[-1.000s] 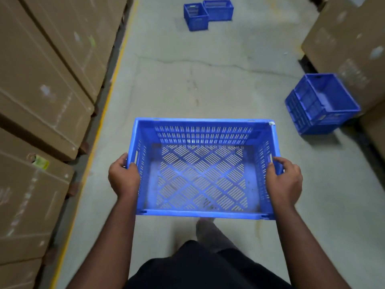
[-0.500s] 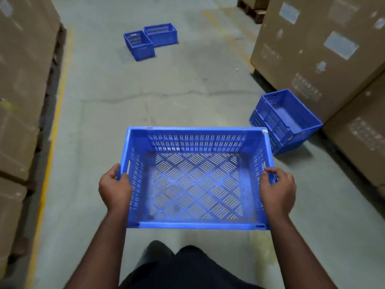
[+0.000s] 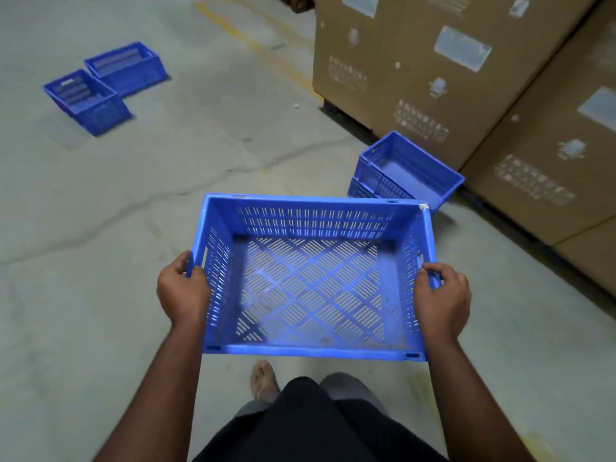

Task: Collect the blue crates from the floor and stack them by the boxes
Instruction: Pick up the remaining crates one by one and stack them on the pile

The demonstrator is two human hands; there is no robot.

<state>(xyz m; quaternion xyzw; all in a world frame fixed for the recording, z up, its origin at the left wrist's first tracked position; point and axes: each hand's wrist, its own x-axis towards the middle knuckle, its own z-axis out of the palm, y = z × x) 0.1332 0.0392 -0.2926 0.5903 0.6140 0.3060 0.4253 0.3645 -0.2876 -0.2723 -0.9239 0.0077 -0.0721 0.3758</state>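
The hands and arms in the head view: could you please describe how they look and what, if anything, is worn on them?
Both arms are bare from the bottom of the frame to the wrist, with no sleeves in view. The left hand and right hand wear no gloves, and no watch, band or ring is visible. Below them, dark clothing covers the person's body.

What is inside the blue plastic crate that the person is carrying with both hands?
Nothing lies inside the carried blue slotted plastic crate: only its bare perforated bottom shows, with the grey concrete floor visible through the slots. The left hand and right hand cover the side handles.
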